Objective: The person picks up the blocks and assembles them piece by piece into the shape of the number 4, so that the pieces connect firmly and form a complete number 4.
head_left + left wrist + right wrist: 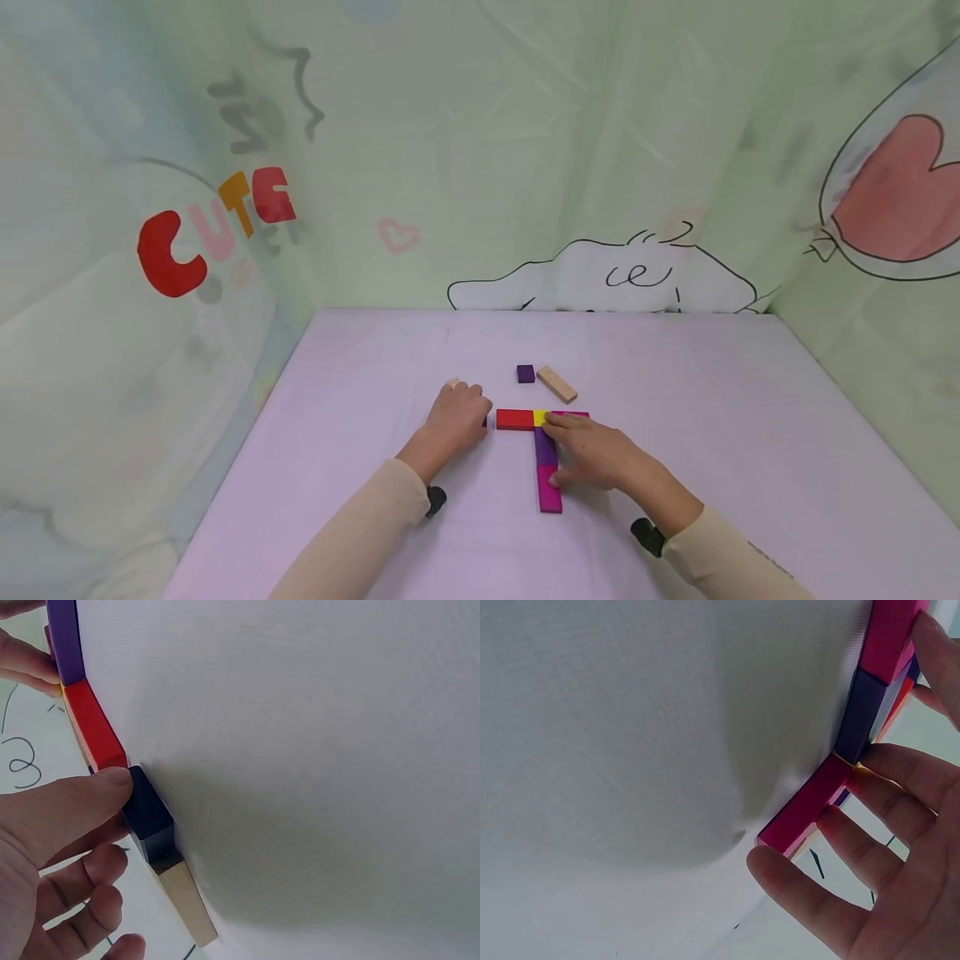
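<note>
Flat coloured blocks lie in a T on the table. Its top row runs from a red block (pixel 515 419) through a small yellow block (pixel 539 418) to a magenta block (pixel 806 806). The stem is a purple block (pixel 546 447) and a second magenta block (pixel 550 497). At the red block's left end, my left hand (pixel 457 414) pinches a dark navy block (pixel 150 814) between thumb and forefinger. My right hand (pixel 596 452) spreads over the T from the right, fingers touching the top row and the thumb at the stem's magenta block.
Behind the T lie a small dark purple block (pixel 526 374) and a plain wooden block (pixel 557 384). Another wooden block (pixel 187 906) sits beyond the navy one, mostly hidden by the left hand in the head view. A printed curtain (pixel 525 150) surrounds the pale table (pixel 675 358).
</note>
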`<state>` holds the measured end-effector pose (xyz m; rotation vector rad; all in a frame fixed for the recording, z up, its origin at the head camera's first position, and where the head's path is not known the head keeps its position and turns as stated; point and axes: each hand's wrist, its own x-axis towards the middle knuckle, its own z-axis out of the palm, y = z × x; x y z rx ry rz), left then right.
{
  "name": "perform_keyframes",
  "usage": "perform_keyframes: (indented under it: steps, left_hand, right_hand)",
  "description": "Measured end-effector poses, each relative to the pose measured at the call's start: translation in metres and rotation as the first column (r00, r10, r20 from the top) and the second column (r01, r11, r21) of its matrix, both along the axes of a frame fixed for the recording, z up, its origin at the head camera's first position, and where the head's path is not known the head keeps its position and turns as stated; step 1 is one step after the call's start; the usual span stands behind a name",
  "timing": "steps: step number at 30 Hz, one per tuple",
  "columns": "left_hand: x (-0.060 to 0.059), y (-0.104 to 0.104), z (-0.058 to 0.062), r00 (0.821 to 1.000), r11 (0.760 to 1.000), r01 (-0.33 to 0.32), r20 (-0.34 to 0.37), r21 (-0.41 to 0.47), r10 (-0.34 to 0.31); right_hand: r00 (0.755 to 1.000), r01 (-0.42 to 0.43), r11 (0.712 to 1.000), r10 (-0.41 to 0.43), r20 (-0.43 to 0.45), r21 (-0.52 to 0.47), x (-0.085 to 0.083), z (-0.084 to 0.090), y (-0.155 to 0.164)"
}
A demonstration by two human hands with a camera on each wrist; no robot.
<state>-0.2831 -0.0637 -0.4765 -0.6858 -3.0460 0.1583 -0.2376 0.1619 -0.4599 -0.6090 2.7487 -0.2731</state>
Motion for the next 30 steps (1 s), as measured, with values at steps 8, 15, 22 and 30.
perform_keyframes:
  steps: [8, 15, 22, 30]
  left_hand:
    - [-0.0036, 0.0014, -0.0003, 1.000, 1.000, 0.025, 0.011, -0.007, -0.025]
    - [-0.0052, 0.0040, -0.0018, 1.000, 1.000, 0.015, 0.023, 0.001, -0.015]
    - [-0.0051, 0.0053, -0.0013, 1.000, 1.000, 0.018, -0.002, 0.011, -0.018]
    - [-0.0048, 0.0066, -0.0024, 0.999, 1.000, 0.024, -0.023, 0.002, -0.024]
  right_hand:
    - [1.000, 0.014, 1.000, -0.014, 0.014, -0.002, 0.0002, 0.0001, -0.0007]
    - [1.000, 0.010, 1.000, -0.010, 0.007, -0.005, 0.0001, 0.0000, -0.0002]
    - [1.000, 0.016, 1.000, -0.016, 0.006, -0.005, 0.0006, 0.0014, -0.0014]
    - [1.000, 0.021, 1.000, -0.021, 0.006, -0.012, 0.0025, 0.0031, -0.0009]
